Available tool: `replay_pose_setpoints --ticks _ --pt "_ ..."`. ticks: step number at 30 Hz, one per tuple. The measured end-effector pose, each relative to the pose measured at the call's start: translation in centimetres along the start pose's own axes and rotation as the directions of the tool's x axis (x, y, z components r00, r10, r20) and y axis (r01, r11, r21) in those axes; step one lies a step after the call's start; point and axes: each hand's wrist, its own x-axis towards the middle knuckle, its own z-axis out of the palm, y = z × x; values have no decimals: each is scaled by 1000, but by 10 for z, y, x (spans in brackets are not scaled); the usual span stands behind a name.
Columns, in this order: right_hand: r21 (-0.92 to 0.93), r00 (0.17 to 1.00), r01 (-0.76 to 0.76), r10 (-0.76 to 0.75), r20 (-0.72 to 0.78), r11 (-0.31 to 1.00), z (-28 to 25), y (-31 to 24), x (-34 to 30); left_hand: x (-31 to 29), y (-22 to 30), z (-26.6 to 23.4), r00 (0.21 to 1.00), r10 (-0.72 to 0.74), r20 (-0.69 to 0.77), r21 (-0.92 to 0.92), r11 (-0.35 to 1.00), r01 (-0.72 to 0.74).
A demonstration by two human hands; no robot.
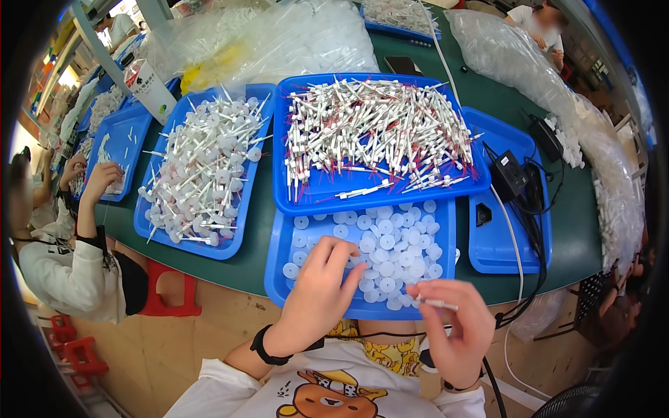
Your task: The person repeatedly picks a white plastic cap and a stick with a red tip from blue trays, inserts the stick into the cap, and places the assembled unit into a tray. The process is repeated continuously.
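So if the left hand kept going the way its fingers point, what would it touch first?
Most likely the white round caps in the near blue tray; the left hand has its fingertips at them already.

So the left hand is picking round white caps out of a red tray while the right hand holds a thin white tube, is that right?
Not quite: in the head view the tray under the left hand is blue, not red. The rest holds: the left hand reaches among the round white caps and the right hand holds a thin white tube.

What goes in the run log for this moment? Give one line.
left hand: reaching into white caps, near blue tray | right hand: pinching thin white stick | behind: tray of sticks
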Motion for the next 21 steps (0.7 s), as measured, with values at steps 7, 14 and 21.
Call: replay_pose_setpoints --ticks 7,14,21 --pt "462 987 -65 124 -99 884 21 24 -15 4 4 -11 998 25 62 -101 995 -19" --pt "537 977 -47 152 -153 842 30 28 -11 5 -5 -25 957 -132 258 -684 675 278" --pt "692 968 12 166 -190 722 34 28 -16 -3 -1 -20 947 -21 321 -861 411 301"
